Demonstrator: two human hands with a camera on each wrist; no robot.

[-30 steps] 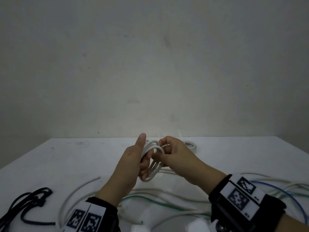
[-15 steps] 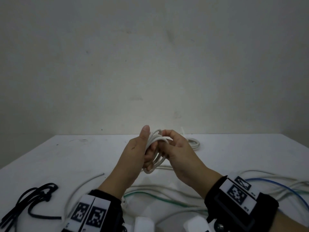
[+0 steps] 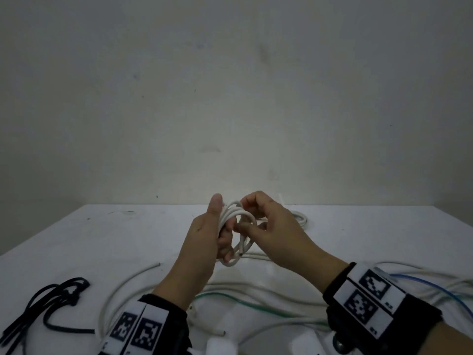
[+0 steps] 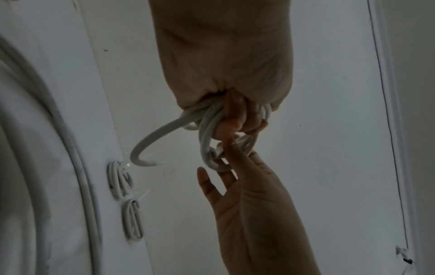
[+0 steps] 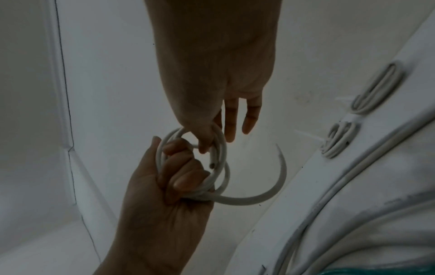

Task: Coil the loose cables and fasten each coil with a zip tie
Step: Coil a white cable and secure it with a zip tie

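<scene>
My left hand [image 3: 222,234] holds a small coil of white cable [image 3: 239,216] above the table, fingers curled through the loops [image 5: 179,174]. My right hand [image 3: 243,224] pinches the cable's cut end [image 5: 213,158] between thumb and forefinger against the coil, its other fingers [image 5: 249,121] straight. A short curved tail [image 4: 150,141] sticks out of the coil. In the left wrist view the left fingers [image 4: 237,119] wrap the bundle and the right hand [image 4: 247,186] reaches in from below. No zip tie shows in either hand.
Two white coils with zip ties [image 4: 120,178] [image 4: 133,219] lie at the back of the white table [image 3: 102,239]. Near me lie loose cables: white [image 3: 120,290], green [image 3: 243,303], blue [image 3: 435,288]. A black cable [image 3: 51,303] sits at the front left.
Both hands have risen a little with the coil. The right hand has brought the cable round over the top of the coil and now holds its end at the loops.
</scene>
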